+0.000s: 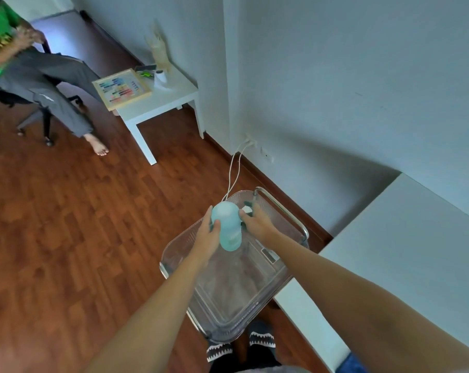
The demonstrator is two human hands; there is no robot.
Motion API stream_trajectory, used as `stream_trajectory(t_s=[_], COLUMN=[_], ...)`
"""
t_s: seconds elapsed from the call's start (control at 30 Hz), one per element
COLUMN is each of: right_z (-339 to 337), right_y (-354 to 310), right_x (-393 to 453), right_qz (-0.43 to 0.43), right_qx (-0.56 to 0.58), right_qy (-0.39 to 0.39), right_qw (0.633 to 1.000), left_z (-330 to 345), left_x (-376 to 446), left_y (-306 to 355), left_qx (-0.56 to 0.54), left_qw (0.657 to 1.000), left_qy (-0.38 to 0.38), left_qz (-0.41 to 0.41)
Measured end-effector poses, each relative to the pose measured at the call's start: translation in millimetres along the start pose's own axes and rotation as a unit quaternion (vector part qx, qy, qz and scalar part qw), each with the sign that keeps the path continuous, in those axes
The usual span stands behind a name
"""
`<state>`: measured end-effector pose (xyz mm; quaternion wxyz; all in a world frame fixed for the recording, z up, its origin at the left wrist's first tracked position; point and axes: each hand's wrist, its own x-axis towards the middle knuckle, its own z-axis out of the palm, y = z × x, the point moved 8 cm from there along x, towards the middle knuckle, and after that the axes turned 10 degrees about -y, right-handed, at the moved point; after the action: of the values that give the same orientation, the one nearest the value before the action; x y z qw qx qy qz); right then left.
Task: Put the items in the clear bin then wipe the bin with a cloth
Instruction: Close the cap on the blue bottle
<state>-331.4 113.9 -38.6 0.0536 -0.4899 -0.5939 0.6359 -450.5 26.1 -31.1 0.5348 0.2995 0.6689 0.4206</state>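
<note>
A clear plastic bin (265, 305) rests on a metal-framed stand in front of me. My left hand (207, 235) grips a pale teal bottle (228, 224), bottom end towards me, above the bin's far half. My right hand (257, 223) reaches just right of the bottle over the bin's far end, fingers curled around a small dark and white item (247, 208) that is blurred and partly hidden. The near half of the bin looks empty.
A white table (405, 254) edge lies to my right. A small white side table (158, 103) with a wooden board, a small bottle and clutter stands by the wall. A seated person (39, 76) is at far left. White cables (234, 168) hang from a wall socket.
</note>
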Motion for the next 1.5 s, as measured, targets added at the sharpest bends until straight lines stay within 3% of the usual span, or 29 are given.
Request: stream_trajectory(t_s=[0.17,0.43,0.53,0.63,0.7,0.83,1.03,1.5], right_z=[17.1,27.7,30.0,30.5,30.0,41.8,58.1,148.6], right_y=[1.2,3.8,15.1,31.3,43.3,65.3,82.4,80.8], right_x=[0.9,13.6,19.7,21.0,22.6,29.8,38.7,34.0], right_qz=[-0.001,0.024,0.052,0.094,0.111,0.132,0.151,0.129], right_qx=[-0.012,0.004,0.061,0.128,0.154,0.166,0.202,0.153], right_qy=[-0.061,-0.061,-0.077,-0.083,-0.073,-0.076,-0.073,-0.201], right_qw=[0.998,0.998,0.994,0.984,0.979,0.974,0.965,0.959], left_z=[-11.6,-14.5,-23.5,-51.8,-67.5,-77.0,-76.7,-76.7], left_x=[-8.6,-28.6,-39.3,-60.8,-77.7,-100.7,-116.1,-114.4], left_y=[-3.7,0.7,0.4,-12.5,-33.7,-74.2,-93.3,-94.6], left_qx=[0.034,0.051,0.170,0.304,0.334,0.363,0.414,0.431], left_qw=[0.999,0.998,0.984,0.940,0.923,0.910,0.894,0.885], left_qy=[-0.007,0.001,0.042,0.142,0.164,0.127,0.110,0.124], left_qz=[-0.016,-0.029,-0.030,-0.059,-0.103,-0.156,-0.131,-0.121])
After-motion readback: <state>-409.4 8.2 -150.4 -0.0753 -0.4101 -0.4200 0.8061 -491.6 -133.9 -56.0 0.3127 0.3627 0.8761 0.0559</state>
